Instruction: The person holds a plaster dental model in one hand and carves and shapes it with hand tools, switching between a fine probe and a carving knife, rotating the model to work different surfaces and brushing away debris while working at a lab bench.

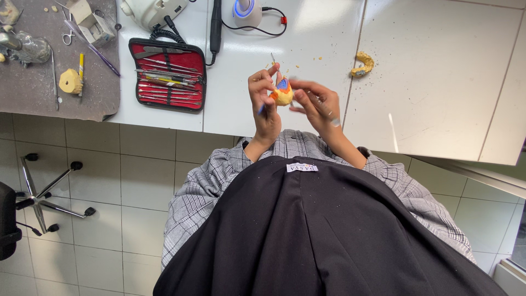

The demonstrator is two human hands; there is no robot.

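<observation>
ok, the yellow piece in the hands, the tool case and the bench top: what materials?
Yellow piece: looks like matte dental stone or plaster, with orange and blue patches, perhaps wax; crumbs lie around it. Tool case: probably fabric or leatherette, black edge, red lining, holding shiny metal instruments. Bench top: smooth white, likely laminate, with visible seams.

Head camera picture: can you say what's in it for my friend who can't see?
Two hands hold a small orange and blue model over a white table; the left hand grips it, the right hand works a thin tool on it. A red tool case lies open nearby.
</observation>
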